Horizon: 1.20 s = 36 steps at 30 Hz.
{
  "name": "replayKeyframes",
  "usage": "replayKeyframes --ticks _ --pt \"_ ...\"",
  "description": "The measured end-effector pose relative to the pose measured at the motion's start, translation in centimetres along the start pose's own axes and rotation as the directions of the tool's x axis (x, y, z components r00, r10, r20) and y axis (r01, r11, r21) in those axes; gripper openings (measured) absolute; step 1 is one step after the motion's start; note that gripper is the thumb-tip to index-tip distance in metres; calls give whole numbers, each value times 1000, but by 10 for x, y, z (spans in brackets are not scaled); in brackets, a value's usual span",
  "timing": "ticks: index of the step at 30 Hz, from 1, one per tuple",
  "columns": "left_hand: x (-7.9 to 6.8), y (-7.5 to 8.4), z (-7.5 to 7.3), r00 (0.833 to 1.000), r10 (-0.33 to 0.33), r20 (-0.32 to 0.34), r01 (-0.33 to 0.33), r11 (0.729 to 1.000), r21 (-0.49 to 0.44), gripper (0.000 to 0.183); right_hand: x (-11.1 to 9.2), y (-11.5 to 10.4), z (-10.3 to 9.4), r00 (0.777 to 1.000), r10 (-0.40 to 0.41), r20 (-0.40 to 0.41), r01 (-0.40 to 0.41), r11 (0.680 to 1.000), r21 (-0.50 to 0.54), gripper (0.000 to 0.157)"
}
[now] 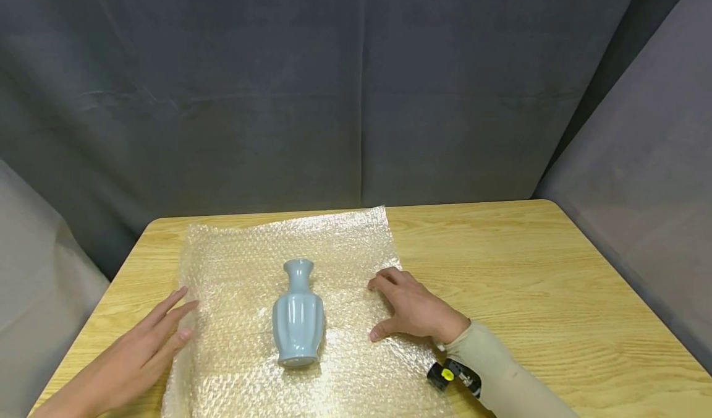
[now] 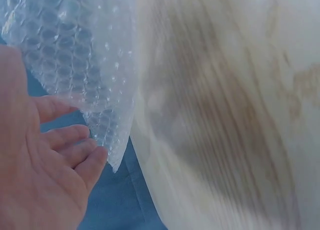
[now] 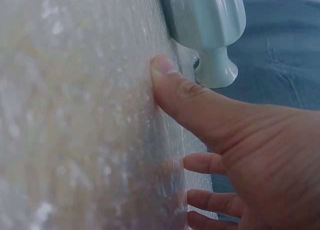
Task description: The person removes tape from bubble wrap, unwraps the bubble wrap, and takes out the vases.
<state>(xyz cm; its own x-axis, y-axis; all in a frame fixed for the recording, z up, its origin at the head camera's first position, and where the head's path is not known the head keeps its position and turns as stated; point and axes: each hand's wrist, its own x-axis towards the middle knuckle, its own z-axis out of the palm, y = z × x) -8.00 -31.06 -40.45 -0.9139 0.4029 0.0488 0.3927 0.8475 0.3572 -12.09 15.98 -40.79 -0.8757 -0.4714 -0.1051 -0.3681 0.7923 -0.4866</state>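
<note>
A pale blue glazed vase (image 1: 298,319) lies on its side on a sheet of bubble wrap (image 1: 233,269), its neck pointing to the far side of the table. My left hand (image 1: 139,350) is at the sheet's left edge, fingers extended and fingertips over that edge. In the left wrist view those fingers (image 2: 75,145) are right at a corner of the bubble wrap (image 2: 75,45). To the right of the vase, my right hand (image 1: 414,307) rests on the sheet with thumb and fingers spread. The right wrist view shows the thumb (image 3: 200,105) on the wrap, near the vase (image 3: 207,20).
Beneath the sheet is a light wood-grain table (image 1: 517,269), its surface reaching out to the right. A dark grey curtain (image 1: 278,96) hangs behind its far edge. Paler cloth panels stand at the left (image 1: 39,294) and right (image 1: 639,177).
</note>
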Motion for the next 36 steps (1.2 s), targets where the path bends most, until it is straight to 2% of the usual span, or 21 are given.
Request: replayKeyframes --ticks 9,20,30,36 --pt "-2 -4 -5 999 10 -40 -8 999 53 47 1 1 1 1000 -3 -15 2 1000 -24 86" --pt "-8 -8 -15 998 -19 -60 23 997 77 50 2 1 2 1000 10 -11 -10 1000 -15 88" --pt "-2 -2 -28 990 76 -115 -66 994 88 54 2 2 2 1000 18 -12 -18 1000 -13 88" --pt "0 5 -33 990 83 -112 -72 992 102 55 3 2 2 1000 20 -12 -20 1000 -13 89"
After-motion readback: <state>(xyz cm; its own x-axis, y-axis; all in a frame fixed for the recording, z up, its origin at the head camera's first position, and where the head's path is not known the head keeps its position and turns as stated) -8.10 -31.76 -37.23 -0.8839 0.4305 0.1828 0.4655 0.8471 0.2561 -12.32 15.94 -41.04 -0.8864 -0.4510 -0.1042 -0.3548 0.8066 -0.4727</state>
